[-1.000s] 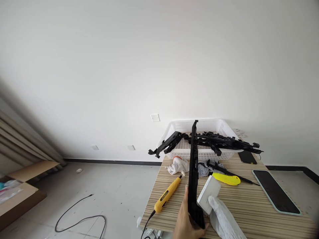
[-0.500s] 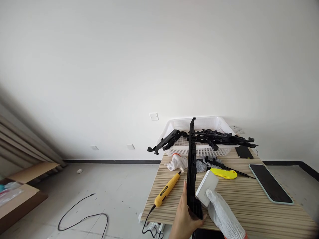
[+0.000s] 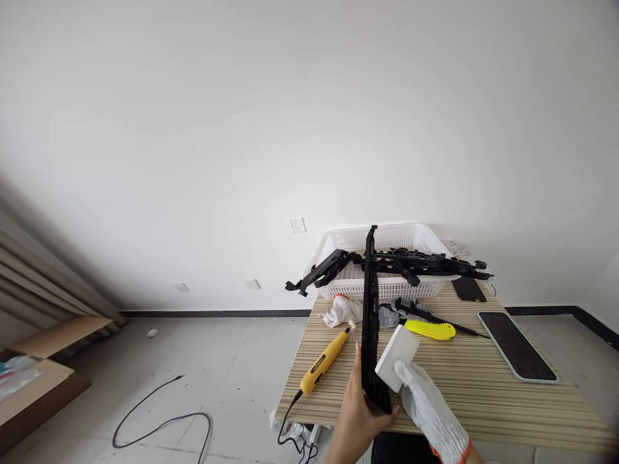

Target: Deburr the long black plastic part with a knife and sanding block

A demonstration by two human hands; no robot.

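My bare left hand is wrapped around the lower end of a long black plastic trim strip, which stands up in front of me with a hooked tip at its far end. On my right hand is a white knitted glove with an orange cuff. Its fingers grip a flat white rectangular block, whose left edge is against or very close to the strip's right side near the lower end. Exact contact cannot be made out. Left of the strip lies a yellow corded tool.
Behind, a white plastic basket carries black plastic parts jutting past its rim. On the striped table lie a white glove, a grey cloth, a yellow-handled tool and two phones. A cable crosses the floor.
The view has shifted slightly, so the table items appear a little higher and further left. Both hands keep their holds, and the block stays beside the strip's lower end.
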